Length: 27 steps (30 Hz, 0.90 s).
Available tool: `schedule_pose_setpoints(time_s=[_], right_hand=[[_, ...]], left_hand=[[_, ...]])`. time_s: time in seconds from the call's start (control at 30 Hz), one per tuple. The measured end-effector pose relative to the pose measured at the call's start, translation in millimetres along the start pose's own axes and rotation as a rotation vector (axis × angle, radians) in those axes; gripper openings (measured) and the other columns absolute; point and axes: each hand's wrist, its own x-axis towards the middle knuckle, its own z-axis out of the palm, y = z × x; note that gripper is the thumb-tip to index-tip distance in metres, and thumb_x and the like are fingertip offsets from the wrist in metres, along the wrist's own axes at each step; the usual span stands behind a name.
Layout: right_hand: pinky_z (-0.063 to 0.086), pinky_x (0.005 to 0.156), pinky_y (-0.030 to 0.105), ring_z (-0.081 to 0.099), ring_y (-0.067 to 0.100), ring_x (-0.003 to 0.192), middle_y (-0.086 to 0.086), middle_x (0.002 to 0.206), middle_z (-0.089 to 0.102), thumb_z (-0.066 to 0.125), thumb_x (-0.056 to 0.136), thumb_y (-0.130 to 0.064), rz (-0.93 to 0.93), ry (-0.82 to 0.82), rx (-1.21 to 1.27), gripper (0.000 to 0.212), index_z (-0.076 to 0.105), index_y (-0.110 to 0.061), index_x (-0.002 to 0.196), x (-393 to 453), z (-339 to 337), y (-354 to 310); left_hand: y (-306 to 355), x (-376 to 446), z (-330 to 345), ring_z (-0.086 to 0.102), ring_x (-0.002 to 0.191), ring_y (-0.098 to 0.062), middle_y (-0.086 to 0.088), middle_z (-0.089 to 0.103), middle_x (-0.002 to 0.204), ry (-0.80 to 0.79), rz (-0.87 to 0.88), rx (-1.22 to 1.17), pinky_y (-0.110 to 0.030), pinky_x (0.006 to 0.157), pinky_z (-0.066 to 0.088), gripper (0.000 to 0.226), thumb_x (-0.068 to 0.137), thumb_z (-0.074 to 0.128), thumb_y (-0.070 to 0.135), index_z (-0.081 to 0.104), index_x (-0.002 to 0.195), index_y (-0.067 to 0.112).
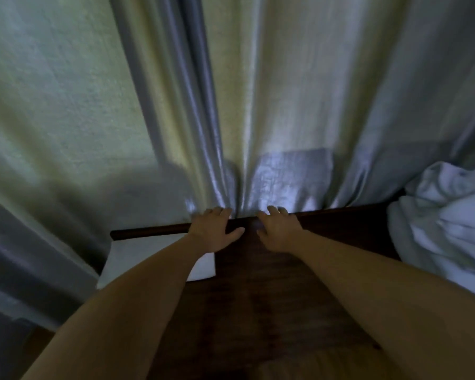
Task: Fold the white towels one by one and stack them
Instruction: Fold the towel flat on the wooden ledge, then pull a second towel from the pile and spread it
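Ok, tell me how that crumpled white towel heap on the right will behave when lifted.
The crumpled towel heap looks floppy: its soft folds suggest it would sag and unfurl. It spills past the table's edge, so a tug may drag it off. Probably light, unlikely to slip from hands.

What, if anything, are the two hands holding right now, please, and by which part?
Both hands, left and right, reach the bottom edge of a large white terry towel at the dark wooden table's far edge; their fingertips are hidden, so a grip cannot be confirmed.

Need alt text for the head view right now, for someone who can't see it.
Both hands, left and right, reach to the far edge of a dark wooden table, fingers at the hem of a large white towel filling the view. A folded towel lies left, a crumpled pile right.
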Motion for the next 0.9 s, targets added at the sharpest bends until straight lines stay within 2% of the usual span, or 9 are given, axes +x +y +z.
schedule_pose_setpoints(time_s=[0.17,0.33,0.43,0.57,0.7,0.8,0.9], right_hand=[[0.042,0.101,0.055,0.041,0.044,0.133,0.017,0.150,0.038,0.046,0.097,-0.049,0.080,0.071,-0.082,0.062,0.031,-0.023,0.151,-54,-30,89],[0.043,0.102,0.055,0.038,0.043,0.135,0.017,0.151,0.035,0.045,0.099,-0.048,0.177,0.098,-0.088,0.061,0.029,-0.022,0.152,-109,-56,158],[0.040,0.105,0.054,0.035,0.043,0.139,0.017,0.156,0.030,0.045,0.100,-0.049,0.228,0.077,-0.094,0.063,0.026,-0.022,0.154,-138,-68,187],[0.038,0.106,0.055,0.037,0.043,0.137,0.018,0.153,0.033,0.047,0.099,-0.044,0.285,0.101,-0.083,0.062,0.027,-0.020,0.153,-164,-80,219],[0.034,0.108,0.053,0.035,0.041,0.138,0.017,0.156,0.031,0.048,0.099,-0.043,0.358,0.107,-0.076,0.065,0.026,-0.020,0.155,-175,-89,248],[0.036,0.106,0.052,0.036,0.041,0.137,0.018,0.155,0.030,0.050,0.099,-0.042,0.424,0.113,-0.065,0.066,0.025,-0.019,0.155,-179,-96,274],[0.038,0.101,0.050,0.040,0.040,0.133,0.017,0.151,0.037,0.050,0.098,-0.039,0.505,0.132,-0.064,0.061,0.030,-0.018,0.152,-187,-99,302]], left_hand=[[94,20,-22,0.045,0.136,-0.033,-0.009,0.040,0.155,0.022,0.073,0.047,-0.050,0.106,0.045,0.091,0.089,0.031,0.082,0.027,0.156,0.021],[177,35,-34,0.050,0.130,-0.033,-0.009,0.044,0.151,0.067,0.177,0.117,-0.049,0.099,0.048,0.094,0.084,0.026,0.087,0.031,0.152,0.023],[225,46,-40,0.049,0.129,-0.035,-0.011,0.044,0.150,0.063,0.257,0.172,-0.052,0.097,0.046,0.094,0.082,0.022,0.087,0.031,0.151,0.023],[283,64,-47,0.051,0.125,-0.034,-0.011,0.048,0.145,0.113,0.365,0.198,-0.051,0.095,0.047,0.091,0.082,0.021,0.085,0.036,0.146,0.022],[329,86,-51,0.052,0.124,-0.033,-0.010,0.048,0.144,0.129,0.462,0.211,-0.049,0.095,0.047,0.083,0.089,0.032,0.079,0.035,0.148,0.020],[357,110,-52,0.054,0.119,-0.031,-0.010,0.052,0.138,0.119,0.521,0.208,-0.046,0.089,0.048,0.079,0.089,0.034,0.078,0.040,0.142,0.019],[380,135,-49,0.054,0.121,-0.031,-0.009,0.051,0.140,0.102,0.586,0.184,-0.047,0.093,0.047,0.079,0.090,0.035,0.077,0.036,0.146,0.021]])
